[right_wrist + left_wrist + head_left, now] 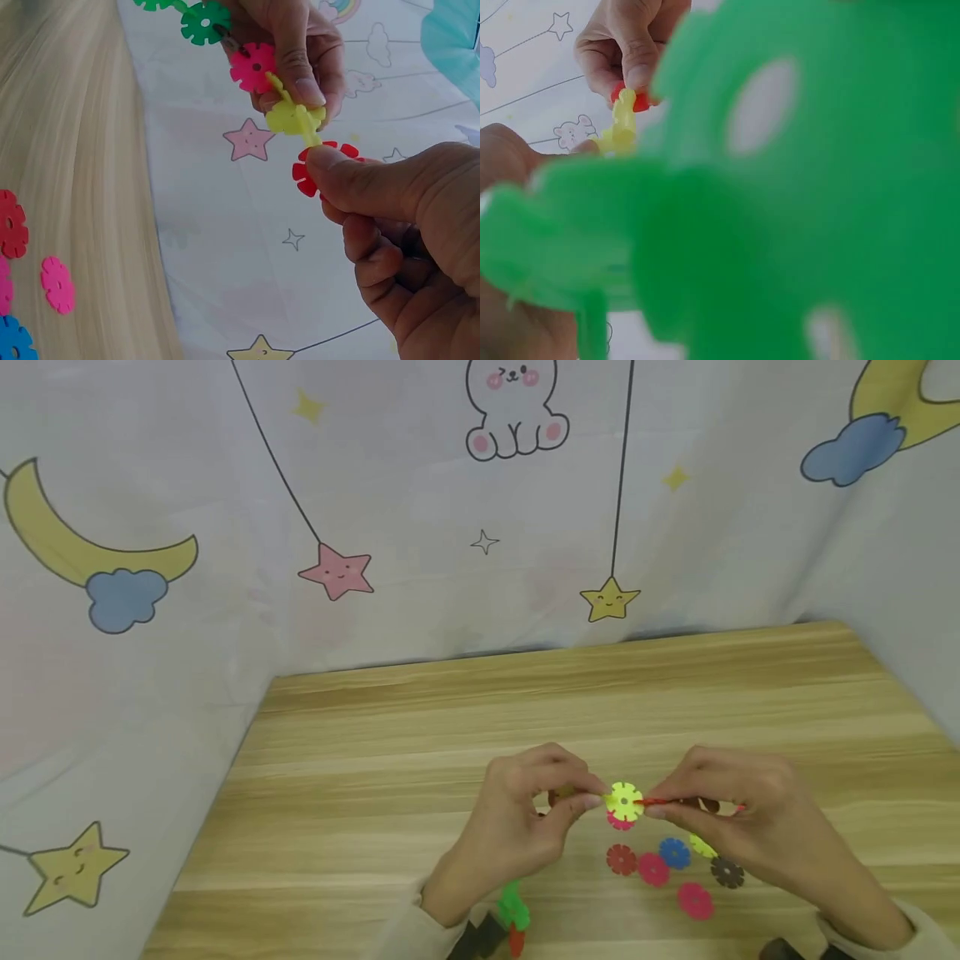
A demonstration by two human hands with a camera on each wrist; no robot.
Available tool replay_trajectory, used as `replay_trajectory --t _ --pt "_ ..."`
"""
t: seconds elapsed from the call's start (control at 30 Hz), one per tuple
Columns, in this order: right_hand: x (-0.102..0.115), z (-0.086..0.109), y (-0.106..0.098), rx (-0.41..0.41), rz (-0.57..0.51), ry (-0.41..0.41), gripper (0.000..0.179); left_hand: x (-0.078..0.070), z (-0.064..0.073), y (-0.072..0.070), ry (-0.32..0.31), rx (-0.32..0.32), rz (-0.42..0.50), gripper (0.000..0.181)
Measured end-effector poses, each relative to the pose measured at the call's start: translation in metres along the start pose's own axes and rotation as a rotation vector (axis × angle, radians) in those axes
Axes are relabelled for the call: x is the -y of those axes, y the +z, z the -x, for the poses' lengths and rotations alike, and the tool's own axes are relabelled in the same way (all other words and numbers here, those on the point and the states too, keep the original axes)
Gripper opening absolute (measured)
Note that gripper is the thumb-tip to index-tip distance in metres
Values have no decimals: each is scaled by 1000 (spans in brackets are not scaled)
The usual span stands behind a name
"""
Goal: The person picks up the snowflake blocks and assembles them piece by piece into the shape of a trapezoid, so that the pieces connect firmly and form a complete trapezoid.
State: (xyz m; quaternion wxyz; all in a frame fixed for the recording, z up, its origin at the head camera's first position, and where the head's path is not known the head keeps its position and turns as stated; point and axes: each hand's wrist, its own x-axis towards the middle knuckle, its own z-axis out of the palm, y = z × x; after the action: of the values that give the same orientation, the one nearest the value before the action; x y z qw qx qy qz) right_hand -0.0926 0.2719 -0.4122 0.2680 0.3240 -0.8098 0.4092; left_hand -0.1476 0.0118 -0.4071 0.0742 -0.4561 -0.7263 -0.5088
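Observation:
My left hand pinches a yellow notched plastic disc, part of a joined chain. Along that chain in the right wrist view come a pink disc, a dark piece and a green disc. Another yellow disc stands between the two hands, face toward the head camera. My right hand pinches a red notched disc between thumb and finger, its edge against that yellow disc. Whether their slots are interlocked I cannot tell. Blurred green discs fill much of the left wrist view.
Loose notched discs lie on the wooden table below the hands, among them a blue disc, a dark disc, a red disc and a pink disc. A printed curtain hangs behind the table.

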Motion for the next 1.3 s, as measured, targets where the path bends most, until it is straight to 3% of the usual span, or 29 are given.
replay_trajectory --t 0.27,0.4,0.53,0.67,0.77,0.9,1.0,1.13,1.3 --pt "4 0 4 -3 -53 30 21 1 0 -2 -12 -21 -8 7" --pt "2 0 0 -35 -103 43 8 1 0 -2 -39 -4 25 6" --pt "1 -1 -4 -54 -133 42 19 -2 1 -2 -118 33 63 9" --pt "1 -3 -5 -49 -146 42 16 -5 2 -3 -212 55 100 15" --pt "0 -3 -3 -50 -224 23 16 -6 2 -3 -243 57 124 17" --pt "0 -3 3 -48 -326 7 20 -7 2 -1 -229 79 128 15" --pt "2 -1 7 -41 -306 31 22 -9 1 3 -195 107 110 13" --pt "4 2 11 -32 -260 98 32 -11 0 6 -152 114 81 9" --pt "10 2 14 -2 -257 221 41 -11 -1 9 -149 105 79 7"
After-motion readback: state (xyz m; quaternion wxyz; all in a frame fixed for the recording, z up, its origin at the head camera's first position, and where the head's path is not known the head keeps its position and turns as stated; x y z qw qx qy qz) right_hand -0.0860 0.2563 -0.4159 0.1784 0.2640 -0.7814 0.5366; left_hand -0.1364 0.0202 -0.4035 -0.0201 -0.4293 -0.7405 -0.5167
